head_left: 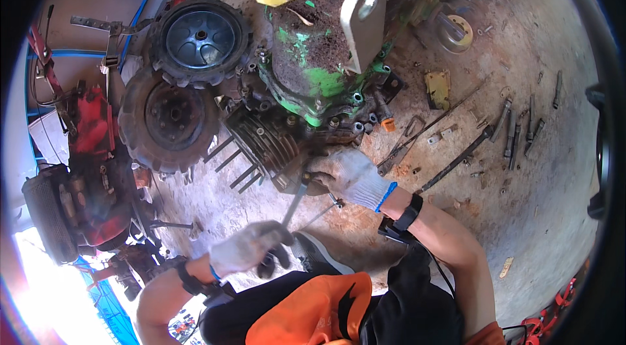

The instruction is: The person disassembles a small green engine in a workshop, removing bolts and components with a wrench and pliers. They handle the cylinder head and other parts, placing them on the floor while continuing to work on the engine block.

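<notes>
In a white work glove, my left hand (251,246) is closed round the lower end of a metal ratchet wrench (297,205); some motion blur softens its fingers. My right hand (349,177), gloved with a blue cuff edge, has its fingers closed at the wrench's head, against the lower side of the engine. The finned engine cylinder (264,143) lies just left of that hand, with several long studs (228,161) sticking out. Above it sits the green, dirt-caked machine housing (313,81). What the wrench head sits on is hidden by my right fingers.
Two treaded wheels (201,35) lie at the left, near a red engine (91,201). On the concrete floor (521,214) to the right are a long dark bar (456,159), several sockets and extensions (512,139), and a yellowish plate (438,89). My shoe (316,254) is below the engine.
</notes>
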A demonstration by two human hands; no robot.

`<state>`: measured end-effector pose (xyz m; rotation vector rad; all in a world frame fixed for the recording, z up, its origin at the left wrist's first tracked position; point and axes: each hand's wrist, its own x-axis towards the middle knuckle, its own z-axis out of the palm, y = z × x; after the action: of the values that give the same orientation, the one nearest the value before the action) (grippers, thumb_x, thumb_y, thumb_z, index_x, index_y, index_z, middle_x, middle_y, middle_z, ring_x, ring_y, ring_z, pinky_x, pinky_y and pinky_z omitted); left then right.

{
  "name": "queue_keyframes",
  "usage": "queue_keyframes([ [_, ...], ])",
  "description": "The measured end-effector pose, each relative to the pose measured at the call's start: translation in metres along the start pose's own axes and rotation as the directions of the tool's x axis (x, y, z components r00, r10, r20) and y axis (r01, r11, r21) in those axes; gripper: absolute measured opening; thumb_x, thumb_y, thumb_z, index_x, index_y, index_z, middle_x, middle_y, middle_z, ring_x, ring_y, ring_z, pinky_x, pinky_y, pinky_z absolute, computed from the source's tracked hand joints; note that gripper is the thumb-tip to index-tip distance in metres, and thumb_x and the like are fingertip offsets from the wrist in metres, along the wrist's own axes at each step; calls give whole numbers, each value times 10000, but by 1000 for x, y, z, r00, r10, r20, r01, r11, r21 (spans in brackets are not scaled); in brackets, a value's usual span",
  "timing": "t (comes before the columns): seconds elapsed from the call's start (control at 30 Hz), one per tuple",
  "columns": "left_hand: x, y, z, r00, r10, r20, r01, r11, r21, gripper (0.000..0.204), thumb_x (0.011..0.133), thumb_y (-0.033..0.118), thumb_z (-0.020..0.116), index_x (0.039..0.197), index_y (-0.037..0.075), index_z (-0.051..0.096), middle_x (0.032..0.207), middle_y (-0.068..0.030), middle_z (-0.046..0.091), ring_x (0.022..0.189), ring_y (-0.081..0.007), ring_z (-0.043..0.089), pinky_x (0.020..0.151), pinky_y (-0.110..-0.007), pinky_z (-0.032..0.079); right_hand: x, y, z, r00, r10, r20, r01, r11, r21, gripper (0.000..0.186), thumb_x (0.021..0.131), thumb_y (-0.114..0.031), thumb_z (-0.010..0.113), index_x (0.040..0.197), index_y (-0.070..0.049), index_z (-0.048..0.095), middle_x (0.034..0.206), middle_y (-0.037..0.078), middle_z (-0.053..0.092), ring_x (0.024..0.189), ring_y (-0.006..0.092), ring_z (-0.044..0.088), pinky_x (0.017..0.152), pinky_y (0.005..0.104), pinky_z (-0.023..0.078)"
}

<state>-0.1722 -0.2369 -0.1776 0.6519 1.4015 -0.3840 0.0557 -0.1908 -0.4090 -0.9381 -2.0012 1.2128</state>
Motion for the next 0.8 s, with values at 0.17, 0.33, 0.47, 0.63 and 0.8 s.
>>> queue_keyframes([
  [0.17,30,-21,31,983,168,77,-150,968,-203,507,1174,395,608,1433,-40,583,1237,-178,771,1092,-237,769,925,-366,643,-12,-2,-18,970,201,136,-232,932,279,367,1097,-341,666,1388,-130,740,1080,157,756,971,337,753,828,500,606],
  [0.33,39,-46,22,976,206,75,-189,964,-188,317,1138,69,521,1419,-59,592,1227,-158,756,1025,-171,725,902,-350,629,-41,-7,-38,925,248,287,-246,-183,952,788,1128,-666,510,1628,-59,556,1628,218,585,1413,333,623,1119,492,513],
  [0.47,51,-52,28,939,339,-49,-338,940,40,213,1076,42,562,1250,-50,642,1062,-141,749,950,-177,735,849,-356,622,-64,-2,-41,936,119,331,-254,-423,870,1018,1071,-845,400,1694,-43,477,1726,241,482,1556,485,478,1301,656,336],
  [0.63,57,-29,46,723,628,-288,-562,777,285,260,1014,224,777,1120,3,689,821,-57,658,730,-126,635,637,-318,526,-87,-17,-38,904,-25,427,-423,-209,882,1038,1090,-810,420,1646,65,486,1584,236,631,1482,392,591,1238,533,471],
  [0.8,49,4,42,596,781,-187,-631,600,491,347,983,312,840,1109,20,702,755,-85,657,669,-225,697,599,-388,543,-103,-62,-44,848,-85,523,-524,12,852,732,1182,-483,538,1694,27,421,1658,195,557,1473,290,601,1283,498,454],
])
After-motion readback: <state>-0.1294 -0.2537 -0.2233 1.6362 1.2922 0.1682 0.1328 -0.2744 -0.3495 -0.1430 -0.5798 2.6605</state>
